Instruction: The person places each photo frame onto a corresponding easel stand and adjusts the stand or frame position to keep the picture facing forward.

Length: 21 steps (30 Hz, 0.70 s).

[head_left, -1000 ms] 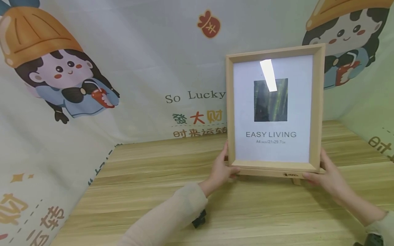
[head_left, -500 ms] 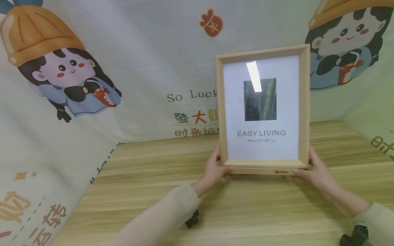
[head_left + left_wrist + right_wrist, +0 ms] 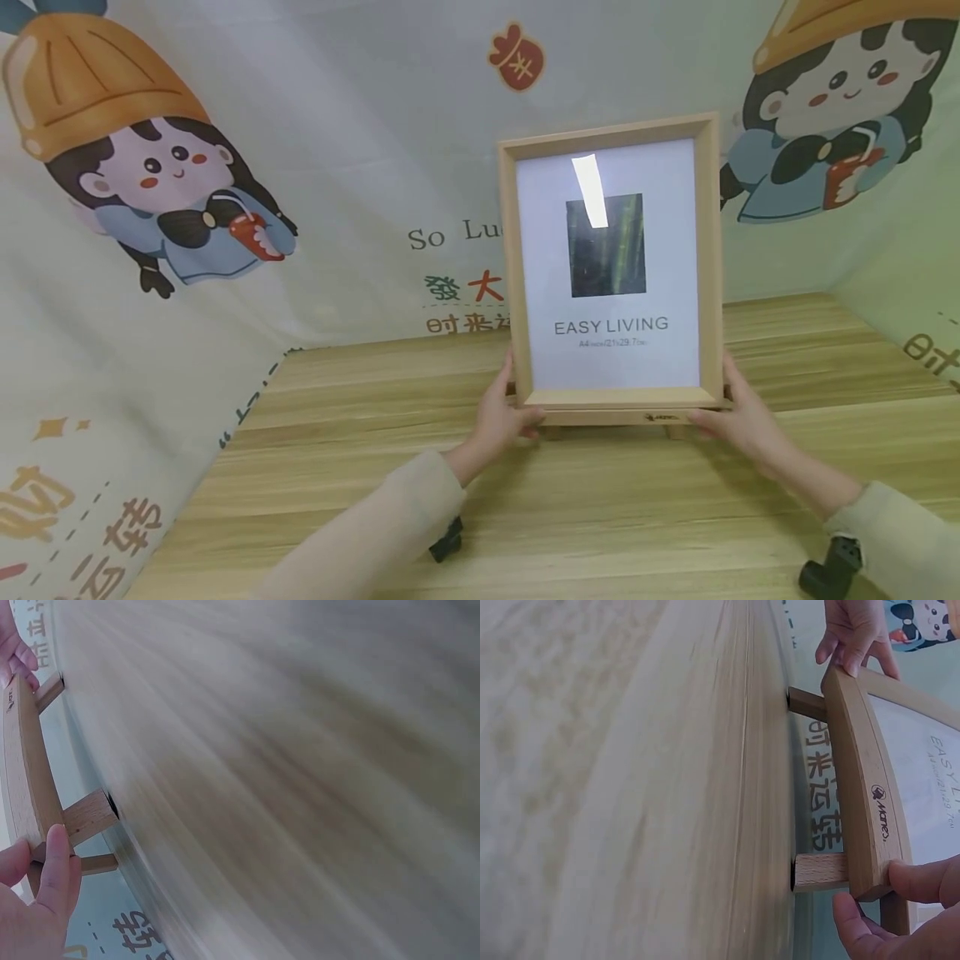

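A light-wood picture frame stands upright, leaning slightly back, with "EASY LIVING" and a dark green picture behind its glass. Its lower edge sits on the ledge of a wooden tabletop easel. My left hand grips the ledge's left end, thumb in front and fingers underneath. At the right end my right hand pinches the ledge the same way. In the right wrist view the stubby easel legs reach down close to the table. The easel's back is hidden behind the frame.
A wood-grain table spreads under the easel. Behind it hangs a pale cloth printed with cartoon children and lettering. A small black device is strapped at the right wrist, and another black device shows at the left.
Both hands have carried the easel and picture frame together steadily to the left across the table. The grip on both ends stays the same.
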Each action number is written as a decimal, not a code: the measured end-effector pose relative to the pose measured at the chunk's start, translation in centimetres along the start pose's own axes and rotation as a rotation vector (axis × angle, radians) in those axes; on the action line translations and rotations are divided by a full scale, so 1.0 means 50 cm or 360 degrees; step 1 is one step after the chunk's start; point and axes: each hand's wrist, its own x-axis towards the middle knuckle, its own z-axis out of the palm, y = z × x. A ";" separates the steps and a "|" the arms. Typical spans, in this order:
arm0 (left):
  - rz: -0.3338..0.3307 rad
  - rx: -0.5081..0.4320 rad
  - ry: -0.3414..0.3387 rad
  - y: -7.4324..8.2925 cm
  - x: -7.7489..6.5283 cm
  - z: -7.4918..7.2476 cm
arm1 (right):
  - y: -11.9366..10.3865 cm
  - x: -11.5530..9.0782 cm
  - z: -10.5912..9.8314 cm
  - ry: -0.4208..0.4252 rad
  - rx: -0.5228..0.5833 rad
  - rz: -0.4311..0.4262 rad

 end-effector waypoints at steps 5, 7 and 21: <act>-0.0016 -0.0013 0.0002 -0.003 -0.005 -0.017 | -0.003 0.009 0.016 -0.0003 0.0006 0.0007; -0.0022 -0.0022 0.0003 -0.005 -0.008 -0.023 | -0.004 0.013 0.021 -0.0014 0.0008 0.0015; 0.0005 0.0008 0.0034 -0.014 -0.020 -0.069 | -0.019 0.036 0.060 -0.0096 0.0048 0.0051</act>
